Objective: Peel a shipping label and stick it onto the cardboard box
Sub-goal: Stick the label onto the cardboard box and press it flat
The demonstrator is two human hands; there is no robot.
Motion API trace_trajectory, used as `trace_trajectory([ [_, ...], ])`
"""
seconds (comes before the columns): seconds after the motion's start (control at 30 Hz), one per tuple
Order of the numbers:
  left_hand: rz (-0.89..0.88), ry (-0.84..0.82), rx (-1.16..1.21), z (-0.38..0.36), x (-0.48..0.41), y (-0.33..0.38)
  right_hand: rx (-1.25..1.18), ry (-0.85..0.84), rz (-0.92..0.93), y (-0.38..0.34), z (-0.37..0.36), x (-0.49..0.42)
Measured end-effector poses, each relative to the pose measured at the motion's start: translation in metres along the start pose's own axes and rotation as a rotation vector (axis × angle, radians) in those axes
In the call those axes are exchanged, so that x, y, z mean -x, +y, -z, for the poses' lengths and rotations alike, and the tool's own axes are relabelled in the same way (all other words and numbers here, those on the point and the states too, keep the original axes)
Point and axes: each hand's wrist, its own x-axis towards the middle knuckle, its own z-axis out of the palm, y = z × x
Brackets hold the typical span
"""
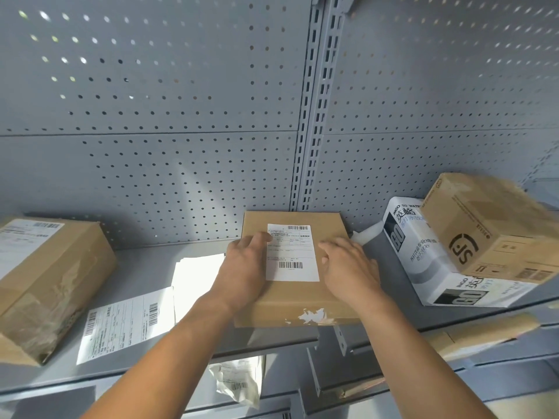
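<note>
From the head camera, we are resting our left hand (245, 267) flat, fingers spread, on the flat brown cardboard box (298, 300) lying on the grey metal shelf (145, 267), fingertips overlapping the left edge of the white rectangular shipping label (292, 252). Our right hand (348, 264) is lying open just right of the label, palm down on the box. The label is looking flat and stuck; we judge only smoothing remains. Left of our left hand, loose white label sheets (127, 325) are lying.
</note>
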Motion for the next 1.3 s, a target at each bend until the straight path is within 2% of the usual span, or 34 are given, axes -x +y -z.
trace_trajectory([
  [0.07,0.026,-0.005,-0.028,0.003,-0.009,0.001,0.046,-0.033,-0.036,-0.005,0.008,-0.008],
  [0.2,0.082,-0.103,-0.07,0.004,-0.02,0.015,-0.023,-0.142,-0.063,-0.016,0.001,-0.016],
  [0.37,0.12,-0.031,-0.128,-0.006,-0.02,0.019,-0.007,-0.069,-0.075,-0.014,-0.015,-0.019],
  [0.9,0.099,0.079,0.011,-0.014,-0.022,0.001,-0.07,0.017,-0.08,-0.008,-0.021,-0.021],
  [1.3,0.12,0.061,-0.026,-0.013,-0.022,0.005,-0.035,-0.001,-0.084,-0.014,-0.018,-0.019],
])
